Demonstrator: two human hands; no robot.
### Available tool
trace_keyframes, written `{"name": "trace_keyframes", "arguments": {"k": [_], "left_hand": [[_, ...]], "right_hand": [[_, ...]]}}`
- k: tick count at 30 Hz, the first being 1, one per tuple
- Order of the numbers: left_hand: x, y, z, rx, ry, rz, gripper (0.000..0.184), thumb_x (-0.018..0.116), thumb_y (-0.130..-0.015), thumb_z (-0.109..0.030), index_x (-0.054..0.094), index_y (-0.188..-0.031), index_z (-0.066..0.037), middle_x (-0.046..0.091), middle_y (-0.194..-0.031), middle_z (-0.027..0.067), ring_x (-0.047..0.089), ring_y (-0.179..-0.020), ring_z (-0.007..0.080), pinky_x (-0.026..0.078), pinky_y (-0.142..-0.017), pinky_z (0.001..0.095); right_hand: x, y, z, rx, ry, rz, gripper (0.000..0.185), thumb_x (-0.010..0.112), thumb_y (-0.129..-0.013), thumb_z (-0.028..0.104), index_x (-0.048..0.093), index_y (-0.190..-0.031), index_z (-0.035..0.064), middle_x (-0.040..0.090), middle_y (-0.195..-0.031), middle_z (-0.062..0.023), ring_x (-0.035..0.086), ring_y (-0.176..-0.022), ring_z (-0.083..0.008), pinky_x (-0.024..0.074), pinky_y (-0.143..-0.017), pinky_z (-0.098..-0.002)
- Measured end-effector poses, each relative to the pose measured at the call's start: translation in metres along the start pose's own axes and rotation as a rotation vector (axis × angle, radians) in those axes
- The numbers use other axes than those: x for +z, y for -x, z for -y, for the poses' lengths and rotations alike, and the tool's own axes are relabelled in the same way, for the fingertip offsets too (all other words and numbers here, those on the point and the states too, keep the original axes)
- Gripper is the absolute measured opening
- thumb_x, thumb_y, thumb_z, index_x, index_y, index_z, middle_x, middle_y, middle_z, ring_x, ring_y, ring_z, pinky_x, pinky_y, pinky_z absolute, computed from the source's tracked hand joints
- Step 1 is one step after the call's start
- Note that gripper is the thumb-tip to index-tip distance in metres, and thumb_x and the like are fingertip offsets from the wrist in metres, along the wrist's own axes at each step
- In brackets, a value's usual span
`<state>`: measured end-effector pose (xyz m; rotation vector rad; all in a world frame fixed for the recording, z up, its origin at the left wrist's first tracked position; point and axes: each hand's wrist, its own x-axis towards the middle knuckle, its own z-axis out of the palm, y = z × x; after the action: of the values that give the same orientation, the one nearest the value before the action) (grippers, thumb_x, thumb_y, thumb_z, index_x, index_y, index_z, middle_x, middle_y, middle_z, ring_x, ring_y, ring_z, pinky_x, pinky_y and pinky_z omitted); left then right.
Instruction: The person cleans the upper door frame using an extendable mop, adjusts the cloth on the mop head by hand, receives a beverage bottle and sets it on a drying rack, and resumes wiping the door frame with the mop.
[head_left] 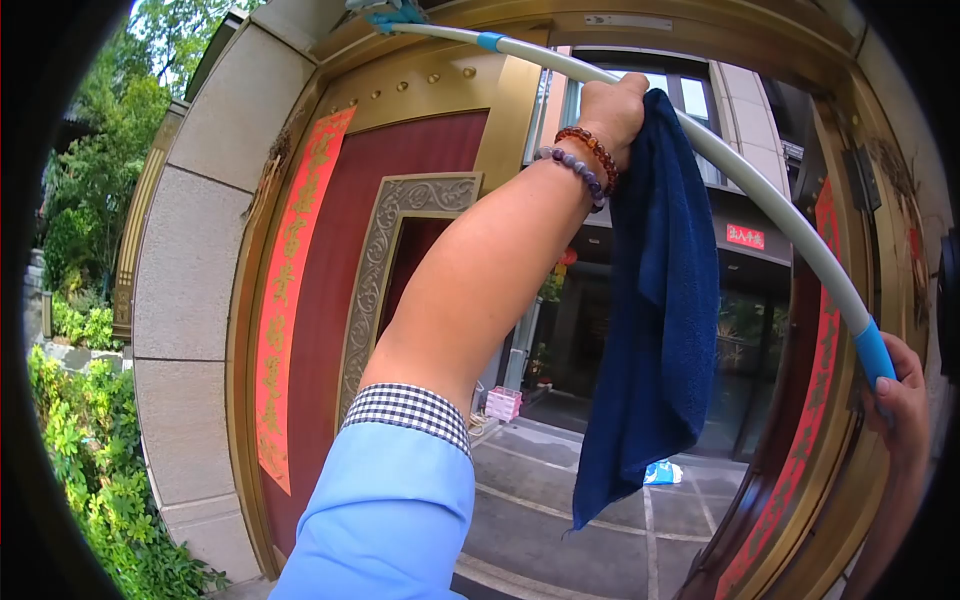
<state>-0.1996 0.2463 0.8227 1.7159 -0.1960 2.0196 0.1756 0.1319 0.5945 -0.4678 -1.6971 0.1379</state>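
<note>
So this is outdoors at a big brass-coloured door frame point(243, 400), with leafy shrubs point(90, 440) and a stone wall point(185, 270) off its left edge. Just inside that edge there's a red banner point(297, 260) with gold writing, then a dark red door point(430, 140).

Up by the frame's top left corner is the blue end point(398, 18) of a long pole point(560, 62). It's partly cut off, so I can't tell if it's actually touching anything.

Left hand point(612, 110) is up near the middle of the opening, below the top edge, closed round the pole, bracelets point(592, 176) on the wrist. A dark blue cloth point(655, 300) hangs right beside that fist, loose at the bottom; looks like it's caught in the same grip, but the fingertips are hidden. Paving point(560, 520) shows beyond.

Over at the frame's right edge, past the other red banner point(800, 440), the right hand point(900, 395) is wrapped round the pole's blue handle point(876, 352).

My read: this is a two-handed raise-and-steer hold, left supporting, right controlling the lower end. Shifting it from here would call for both grips staying snug, with the loose cloth kept clear of the pole.
</note>
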Motion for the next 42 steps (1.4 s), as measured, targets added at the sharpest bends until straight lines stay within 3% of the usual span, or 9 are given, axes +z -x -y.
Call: {"name": "trace_keyframes", "arguments": {"k": [7, 9, 13, 14, 18, 22, 25, 26, 42], "left_hand": [[-0.076, -0.011, -0.043, -0.112, -0.038, 0.010, 0.028, 0.054, -0.091, -0.024, 0.055, -0.073, -0.003, 0.056, -0.058, 0.0059, 0.055, -0.046, 0.0182, 0.050, -0.044, 0.0331], [-0.107, -0.023, -0.052, -0.062, -0.071, -0.010, 0.028, 0.054, -0.092, -0.025, 0.056, -0.073, -0.005, 0.056, -0.058, 0.0062, 0.055, -0.046, 0.0182, 0.049, -0.044, 0.0322], [-0.168, -0.041, -0.072, -0.033, -0.209, -0.085, 0.032, 0.054, -0.094, -0.031, 0.059, -0.078, -0.004, 0.057, -0.059, 0.0066, 0.055, -0.046, 0.0175, 0.048, -0.043, 0.0309], [-0.186, -0.049, -0.075, -0.035, -0.179, -0.042, 0.023, 0.057, -0.087, -0.021, 0.055, -0.081, 0.001, 0.057, -0.064, 0.0089, 0.057, -0.053, 0.0214, 0.049, -0.049, 0.0357], [-0.232, -0.058, -0.096, -0.022, -0.299, -0.050, 0.028, 0.057, -0.087, -0.026, 0.056, -0.075, -0.001, 0.059, -0.065, 0.0092, 0.056, -0.052, 0.0206, 0.049, -0.048, 0.0353], [-0.280, -0.067, -0.116, -0.135, -0.406, -0.033, 0.030, 0.055, -0.089, -0.029, 0.057, -0.076, -0.002, 0.059, -0.064, 0.0092, 0.056, -0.052, 0.0202, 0.048, -0.049, 0.0341], [-0.292, -0.068, -0.115, -0.095, -0.400, -0.051, 0.030, 0.053, -0.090, -0.030, 0.056, -0.077, -0.003, 0.059, -0.064, 0.0089, 0.055, -0.051, 0.0200, 0.048, -0.049, 0.0336], [-0.286, -0.064, -0.115, -0.125, -0.396, -0.085, 0.043, 0.054, -0.091, -0.042, 0.056, -0.072, -0.003, 0.054, -0.053, 0.0116, 0.054, -0.042, 0.0233, 0.047, -0.038, 0.0335], [-0.231, -0.045, -0.108, -0.133, -0.424, -0.097, 0.047, 0.051, -0.091, -0.044, 0.057, -0.067, -0.004, 0.054, -0.051, 0.0116, 0.053, -0.040, 0.0240, 0.046, -0.038, 0.0343]], "right_hand": [[0.077, -0.045, 0.015, -0.003, -0.075, 0.175, 0.064, 0.077, -0.073, 0.026, 0.052, -0.124, -0.0025, 0.050, -0.063, -0.0005, 0.039, -0.039, -0.0036, 0.0243, -0.031, -0.0186], [0.107, -0.056, 0.016, -0.010, -0.083, 0.162, 0.062, 0.077, -0.074, 0.025, 0.053, -0.124, -0.0023, 0.052, -0.064, -0.0021, 0.039, -0.039, -0.0036, 0.0236, -0.031, -0.0188], [0.169, -0.079, 0.025, 0.003, -0.080, 0.183, 0.057, 0.077, -0.075, 0.023, 0.054, -0.122, -0.0021, 0.053, -0.064, -0.0027, 0.040, -0.041, -0.0037, 0.0250, -0.033, -0.0185], [0.182, -0.083, 0.027, 0.006, -0.084, 0.195, 0.056, 0.076, -0.076, 0.023, 0.054, -0.121, -0.0021, 0.053, -0.064, -0.0026, 0.040, -0.041, -0.0037, 0.0254, -0.034, -0.0183], [0.229, -0.098, 0.033, 0.020, -0.134, 0.225, 0.054, 0.076, -0.079, 0.020, 0.055, -0.123, -0.0024, 0.054, -0.065, -0.0022, 0.042, -0.045, -0.0027, 0.0284, -0.035, -0.0173], [0.272, -0.105, 0.034, 0.027, -0.161, 0.249, 0.053, 0.075, -0.080, 0.018, 0.054, -0.125, -0.0030, 0.054, -0.068, -0.0020, 0.043, -0.048, -0.0023, 0.0303, -0.037, -0.0166], [0.287, -0.107, 0.032, 0.023, -0.167, 0.249, 0.053, 0.075, -0.080, 0.017, 0.054, -0.124, -0.0039, 0.054, -0.069, -0.0020, 0.043, -0.048, -0.0021, 0.0302, -0.037, -0.0165], [0.287, -0.107, 0.030, 0.026, -0.174, 0.252, 0.053, 0.075, -0.080, 0.017, 0.054, -0.124, -0.0041, 0.054, -0.069, -0.0019, 0.043, -0.047, -0.0020, 0.0300, -0.037, -0.0165], [0.236, -0.067, 0.031, -0.005, -0.212, 0.184, 0.053, 0.074, -0.080, 0.014, 0.054, -0.126, -0.0029, 0.055, -0.070, -0.0038, 0.041, -0.048, -0.0028, 0.0286, -0.039, -0.0175]]}}
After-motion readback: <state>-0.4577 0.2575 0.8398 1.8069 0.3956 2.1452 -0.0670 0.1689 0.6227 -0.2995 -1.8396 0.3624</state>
